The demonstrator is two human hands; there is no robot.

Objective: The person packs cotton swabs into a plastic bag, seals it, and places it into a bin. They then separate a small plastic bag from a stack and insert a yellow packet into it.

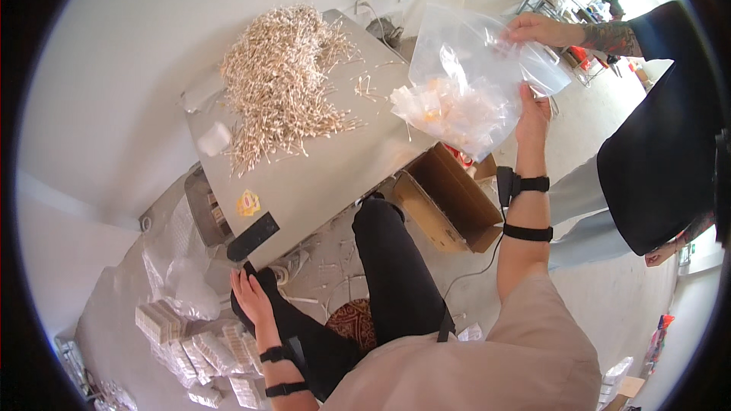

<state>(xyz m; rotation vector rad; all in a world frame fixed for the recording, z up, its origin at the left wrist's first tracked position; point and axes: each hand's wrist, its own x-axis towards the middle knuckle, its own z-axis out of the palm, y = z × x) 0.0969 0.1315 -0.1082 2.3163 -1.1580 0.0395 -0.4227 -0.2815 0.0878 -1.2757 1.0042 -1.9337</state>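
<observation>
My right hand [534,110] is raised on the right, its fingers closed on the edge of a large clear plastic bag [434,38]. Inside the bag, at its lower part, lie many small crumpled clear packets [449,110] with some yellow on them. Another person's hand [541,28] grips the same bag higher up. My left hand [251,297] rests on my left knee near the table corner, fingers stretched out and holding nothing. On the table [358,160] a big heap of cotton swabs [282,76] is spread, with a few loose swabs beside it.
Below the bag stands an open cardboard box [430,202]. Small yellow cards [247,203] and a black strip [253,237] lie near the table's front corner. Wrapped white bundles [205,354] are stacked on the floor at left. The other person [659,144] stands at right.
</observation>
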